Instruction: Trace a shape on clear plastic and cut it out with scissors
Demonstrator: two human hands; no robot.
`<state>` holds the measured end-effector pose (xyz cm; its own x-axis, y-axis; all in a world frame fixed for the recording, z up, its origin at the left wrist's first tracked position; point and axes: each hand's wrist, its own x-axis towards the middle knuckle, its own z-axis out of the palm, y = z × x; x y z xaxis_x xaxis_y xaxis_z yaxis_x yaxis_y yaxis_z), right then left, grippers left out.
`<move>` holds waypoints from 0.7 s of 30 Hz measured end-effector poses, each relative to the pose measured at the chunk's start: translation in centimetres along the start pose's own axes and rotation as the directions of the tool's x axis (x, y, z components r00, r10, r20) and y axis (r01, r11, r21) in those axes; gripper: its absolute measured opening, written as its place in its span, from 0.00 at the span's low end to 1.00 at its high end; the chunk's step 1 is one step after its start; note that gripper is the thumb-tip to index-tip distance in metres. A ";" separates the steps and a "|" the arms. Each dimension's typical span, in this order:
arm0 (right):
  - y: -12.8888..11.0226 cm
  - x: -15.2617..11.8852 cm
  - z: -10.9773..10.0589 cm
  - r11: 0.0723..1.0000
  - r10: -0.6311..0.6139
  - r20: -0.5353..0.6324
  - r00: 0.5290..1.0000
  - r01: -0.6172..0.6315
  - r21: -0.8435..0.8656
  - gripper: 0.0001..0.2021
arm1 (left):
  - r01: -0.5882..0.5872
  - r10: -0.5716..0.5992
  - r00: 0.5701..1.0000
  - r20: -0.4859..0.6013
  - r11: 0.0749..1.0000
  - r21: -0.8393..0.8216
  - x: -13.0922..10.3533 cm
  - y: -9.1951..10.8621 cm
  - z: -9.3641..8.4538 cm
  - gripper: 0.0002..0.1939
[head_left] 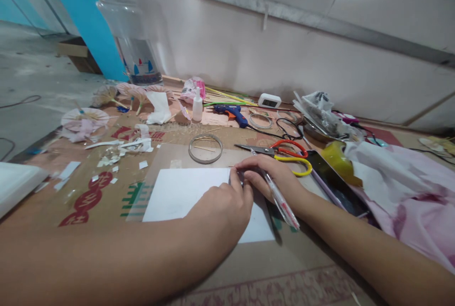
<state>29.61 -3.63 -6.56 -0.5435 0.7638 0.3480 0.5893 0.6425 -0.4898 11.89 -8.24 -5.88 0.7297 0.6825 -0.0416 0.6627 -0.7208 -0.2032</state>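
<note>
A white sheet of paper (174,194) lies on the cardboard-covered table. My left hand (227,204) rests on its right part, fingers bent and pressed together near the top edge; anything under the fingertips is hidden. Close beside it, my right hand (272,178) has its fingertips at the same spot, with a clear pen (282,199) with a red refill lying slantwise across the hand, held there. Just beyond the hands are scissors (289,149) with red and yellow handles. Behind the paper sits a round metal ring (191,154) with thin sticks inside.
A blue glue gun (232,112), a small white bottle (197,106) and a white timer (269,101) stand farther back. A phone (337,183), yellow tape (339,161) and pink cloth (419,202) are at right. A large clear jug (133,36), paper scraps (108,160) and fan-like pieces (85,119) are left.
</note>
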 end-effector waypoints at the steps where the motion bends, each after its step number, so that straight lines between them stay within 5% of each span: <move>1: 0.0 0.0 0.0 1.000 -0.002 0.002 1.000 0.002 0.005 0.08 | 0.000 0.000 1.000 -0.007 1.000 0.001 0.0 0.0 0.0 0.22; 21: 0.1 -0.1 0.2 1.000 -0.004 -0.022 1.000 0.004 0.004 0.08 | 0.009 -0.009 1.000 -0.017 1.000 0.010 0.2 0.1 0.2 0.23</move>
<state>29.60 -3.66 -6.74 -0.5323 0.7626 0.3675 0.5851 0.6452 -0.4913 12.04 -8.16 -6.12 0.7262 0.6871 -0.0230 0.6678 -0.7131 -0.2135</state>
